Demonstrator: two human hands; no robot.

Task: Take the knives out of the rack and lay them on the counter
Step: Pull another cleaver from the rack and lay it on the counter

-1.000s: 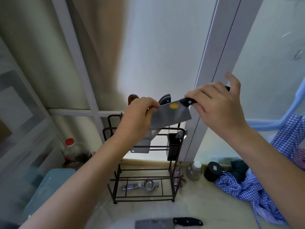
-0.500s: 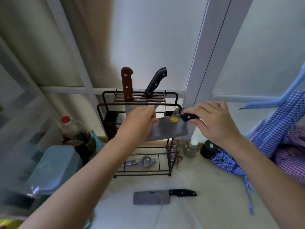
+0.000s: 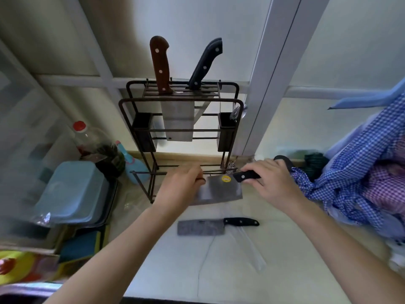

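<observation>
Right now I have both hands on a cleaver (image 3: 221,189) with a yellow sticker, held above the counter (image 3: 219,270) in front of the wire rack (image 3: 140,102): my right hand (image 3: 271,183) is closed around its black handle, and my left hand (image 3: 182,187) pinches the far end of the blade. Below it, a second cleaver (image 3: 201,227) already lies flat on the counter, handle to the right. Two knives remain in the rack's top slots, a brown-handled cleaver (image 3: 161,66) and a black-handled knife (image 3: 205,64).
</observation>
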